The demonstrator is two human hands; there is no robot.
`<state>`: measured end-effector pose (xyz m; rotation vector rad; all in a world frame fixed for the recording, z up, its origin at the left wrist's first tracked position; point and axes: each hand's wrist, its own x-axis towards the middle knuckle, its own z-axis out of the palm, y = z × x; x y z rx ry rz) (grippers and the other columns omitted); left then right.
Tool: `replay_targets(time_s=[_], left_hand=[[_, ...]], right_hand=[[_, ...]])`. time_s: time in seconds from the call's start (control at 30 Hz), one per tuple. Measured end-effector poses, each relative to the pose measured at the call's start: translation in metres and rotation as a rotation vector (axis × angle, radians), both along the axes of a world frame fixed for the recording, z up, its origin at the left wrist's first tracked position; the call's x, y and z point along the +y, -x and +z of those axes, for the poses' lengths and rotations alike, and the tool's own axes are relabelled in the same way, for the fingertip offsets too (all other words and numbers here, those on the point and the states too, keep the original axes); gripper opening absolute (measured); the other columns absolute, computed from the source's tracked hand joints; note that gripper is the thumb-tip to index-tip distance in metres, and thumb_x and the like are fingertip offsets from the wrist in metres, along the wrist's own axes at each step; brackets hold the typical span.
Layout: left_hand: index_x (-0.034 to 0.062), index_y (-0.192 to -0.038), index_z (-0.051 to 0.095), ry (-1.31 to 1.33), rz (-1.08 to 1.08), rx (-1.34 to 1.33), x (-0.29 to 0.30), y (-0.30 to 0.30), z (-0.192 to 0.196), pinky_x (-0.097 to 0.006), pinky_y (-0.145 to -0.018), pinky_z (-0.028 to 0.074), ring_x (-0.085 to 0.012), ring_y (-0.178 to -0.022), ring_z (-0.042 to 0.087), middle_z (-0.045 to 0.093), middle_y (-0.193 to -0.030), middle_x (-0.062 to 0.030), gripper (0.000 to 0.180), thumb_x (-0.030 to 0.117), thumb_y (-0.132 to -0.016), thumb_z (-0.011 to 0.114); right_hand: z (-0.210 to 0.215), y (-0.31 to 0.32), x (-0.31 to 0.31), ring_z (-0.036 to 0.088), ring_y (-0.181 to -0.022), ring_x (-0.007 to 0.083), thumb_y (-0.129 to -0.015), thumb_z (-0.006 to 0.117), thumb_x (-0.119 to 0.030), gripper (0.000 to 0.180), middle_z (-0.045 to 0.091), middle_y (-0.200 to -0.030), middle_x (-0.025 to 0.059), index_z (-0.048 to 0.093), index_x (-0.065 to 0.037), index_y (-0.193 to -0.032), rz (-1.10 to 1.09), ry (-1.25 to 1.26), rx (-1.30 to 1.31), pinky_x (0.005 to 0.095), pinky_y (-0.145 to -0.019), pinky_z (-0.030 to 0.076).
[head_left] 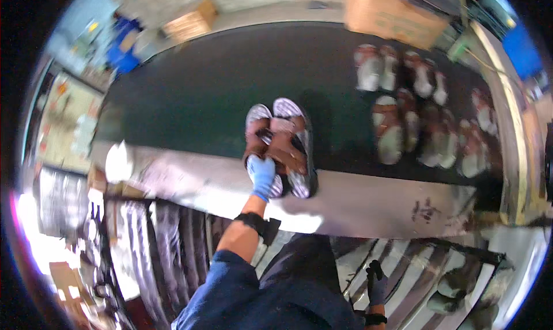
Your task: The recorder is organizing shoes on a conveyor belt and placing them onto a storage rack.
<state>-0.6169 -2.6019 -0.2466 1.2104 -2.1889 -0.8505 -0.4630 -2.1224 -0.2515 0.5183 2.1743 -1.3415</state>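
A pair of brown sandals with pale footbeds lies side by side at the near edge of the dark belt, in front of me. My left hand [261,171], in a light blue glove, is closed on the heel end of the left sandal [257,131]. The right sandal [291,151] sits against it, its near end over the metal ledge. Down at my right side, away from the sandals, my right hand [377,281] hangs in a dark glove. Its fingers look loosely stretched, with nothing seen in them.
Several more sandals [389,131] stand in rows on the right of the dark belt [201,94]. A metal ledge [368,203] runs along its near side. Cardboard boxes [397,16] sit beyond the far edge. Racks with slats [167,238] are below the ledge.
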Motion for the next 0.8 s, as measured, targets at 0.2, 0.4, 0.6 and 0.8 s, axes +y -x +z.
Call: replay_targets(time_s=[0.2,0.4,0.6,0.8], left_hand=[[-0.0146,-0.111,0.049,-0.136,0.367,0.322,0.010,-0.294,0.066,-0.034,-0.089,0.043,-0.0254,-0.100,0.058,0.058,-0.109,-0.0211,0.043,-0.007,-0.069,0.050],[-0.0096,-0.089,0.061,0.134,0.767,0.445,-0.097,-0.502,0.094,-0.036,-0.069,0.047,-0.0229,-0.074,0.060,0.065,-0.084,-0.0136,0.025,0.000,-0.070,0.050],[0.0045,-0.084,0.062,0.004,0.652,0.430,-0.281,-0.573,0.108,-0.031,-0.062,0.047,-0.0205,-0.064,0.055,0.060,-0.077,-0.0039,0.013,0.011,-0.074,0.057],[-0.0041,-0.121,0.051,0.439,0.529,0.025,-0.204,-0.352,0.068,-0.039,-0.092,0.042,-0.0333,-0.107,0.054,0.057,-0.114,-0.0227,0.044,0.016,-0.082,0.058]], right_hand=[[-0.064,-0.056,0.033,0.059,-0.066,0.0140,-0.083,0.063,-0.026,0.034,0.064,-0.081,0.0083,0.060,-0.001,-0.107,0.007,0.207,-0.134,0.0262,-0.056,0.044],[-0.075,-0.086,0.055,0.057,-0.059,0.0154,-0.084,0.061,-0.028,0.030,0.061,-0.074,0.0078,0.061,-0.003,-0.101,0.043,0.292,-0.365,0.0273,-0.050,0.042],[-0.108,-0.085,0.092,0.059,-0.067,0.0165,-0.086,0.058,-0.030,0.035,0.062,-0.090,0.0057,0.055,-0.009,-0.114,0.173,0.192,-0.396,0.0285,-0.051,0.043],[-0.133,-0.133,0.180,0.061,-0.083,0.0188,-0.088,0.056,-0.027,0.040,0.062,-0.101,0.0076,0.053,-0.009,-0.123,0.386,-0.088,0.218,0.0304,-0.070,0.048]])
